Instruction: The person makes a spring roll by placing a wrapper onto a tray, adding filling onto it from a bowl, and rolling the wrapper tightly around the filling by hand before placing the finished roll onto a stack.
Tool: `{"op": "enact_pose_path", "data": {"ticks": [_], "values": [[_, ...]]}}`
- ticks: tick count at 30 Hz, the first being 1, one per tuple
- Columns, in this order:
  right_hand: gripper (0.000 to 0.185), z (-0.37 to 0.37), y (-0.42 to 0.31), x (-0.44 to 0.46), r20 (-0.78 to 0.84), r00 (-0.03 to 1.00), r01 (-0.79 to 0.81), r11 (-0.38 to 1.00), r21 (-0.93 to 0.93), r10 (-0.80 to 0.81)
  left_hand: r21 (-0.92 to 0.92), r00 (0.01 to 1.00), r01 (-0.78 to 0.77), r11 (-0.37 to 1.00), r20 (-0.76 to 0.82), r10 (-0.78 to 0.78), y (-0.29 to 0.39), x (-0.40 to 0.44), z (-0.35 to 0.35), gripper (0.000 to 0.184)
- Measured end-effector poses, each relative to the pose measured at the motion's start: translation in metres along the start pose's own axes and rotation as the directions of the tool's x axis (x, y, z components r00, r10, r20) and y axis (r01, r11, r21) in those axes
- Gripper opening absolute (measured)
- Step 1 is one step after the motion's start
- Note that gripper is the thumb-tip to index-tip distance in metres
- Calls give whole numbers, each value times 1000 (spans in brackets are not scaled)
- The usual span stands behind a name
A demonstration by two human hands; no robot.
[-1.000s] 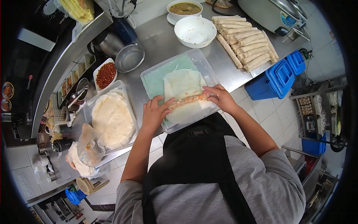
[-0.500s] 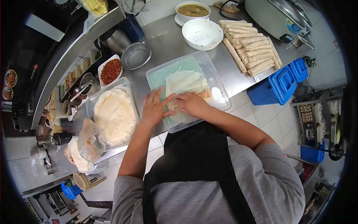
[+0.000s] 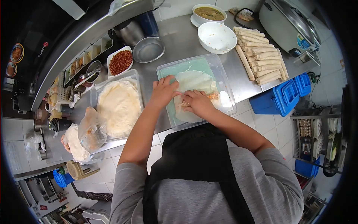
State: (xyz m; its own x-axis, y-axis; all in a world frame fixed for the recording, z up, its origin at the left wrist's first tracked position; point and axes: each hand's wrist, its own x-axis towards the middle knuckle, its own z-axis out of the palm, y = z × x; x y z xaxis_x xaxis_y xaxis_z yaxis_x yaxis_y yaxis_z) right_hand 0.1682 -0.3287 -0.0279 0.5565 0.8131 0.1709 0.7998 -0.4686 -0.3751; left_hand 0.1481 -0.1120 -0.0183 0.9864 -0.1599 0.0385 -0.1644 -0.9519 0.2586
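A thin pale spring roll wrapper (image 3: pixel 192 80) lies on the green surface of a clear plastic lid or tray (image 3: pixel 227 87). A line of orange-flecked filling (image 3: pixel 212 96) runs across the wrapper, partly hidden under my right hand. My right hand (image 3: pixel 199 104) curls over the filling, fingers bent and thumb on the near side. At the wrapper's left edge rests my left hand (image 3: pixel 164 91), its fingers apart and its thumb close to the right fingertips. Whether the left thumb touches the wrapper is hard to make out. A small white patch lies right of the filling.
Rolled spring rolls (image 3: pixel 263 56) are stacked at the right. Behind the tray stand a white bowl (image 3: pixel 217 37), a soup bowl (image 3: pixel 209 13) and a metal pan (image 3: pixel 149 50). Left are a dish of reddish nuts (image 3: pixel 120 62), a container of stacked wrappers (image 3: pixel 121 104) and a plastic bag (image 3: pixel 92 130).
The camera view has shifted, so the counter sits farther right. My left fingers have drawn in from a wider spread, and the left hand has come off the filling. My right hand stays over the filling.
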Motion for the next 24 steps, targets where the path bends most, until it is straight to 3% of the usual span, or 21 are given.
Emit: {"op": "enact_pose_path", "data": {"ticks": [8,11,13,15,16,18,23,24], "values": [[58,-4,-8,-3,-54,998,-24,996,-91,19,57,991,-27,998,-132,34,-6,3,-4,23],[45,-5,-8,-5,-132,985,93,990,-105,-107,2,987,-54,999,-149,54,0,-15,10,19],[32,3,-2,-7,-128,953,266,961,-78,-274,-33,984,-88,996,-158,82,7,-33,19,19],[28,9,1,-7,-131,961,234,970,-72,-242,-413,937,-80,907,-341,-72,19,-51,22,24],[25,11,2,-7,-133,967,210,975,-65,-217,-412,939,-85,907,-337,-65,23,-55,22,24],[26,14,3,-6,-138,970,193,979,-73,-201,-614,965,-38,788,-228,-131,29,-62,22,27],[27,8,4,-5,-128,979,151,985,-80,-160,-617,974,78,783,-120,-191,23,-65,33,35],[31,1,7,-8,-141,987,74,997,4,-73,-628,973,105,771,-95,-210,22,-65,35,37]]}}
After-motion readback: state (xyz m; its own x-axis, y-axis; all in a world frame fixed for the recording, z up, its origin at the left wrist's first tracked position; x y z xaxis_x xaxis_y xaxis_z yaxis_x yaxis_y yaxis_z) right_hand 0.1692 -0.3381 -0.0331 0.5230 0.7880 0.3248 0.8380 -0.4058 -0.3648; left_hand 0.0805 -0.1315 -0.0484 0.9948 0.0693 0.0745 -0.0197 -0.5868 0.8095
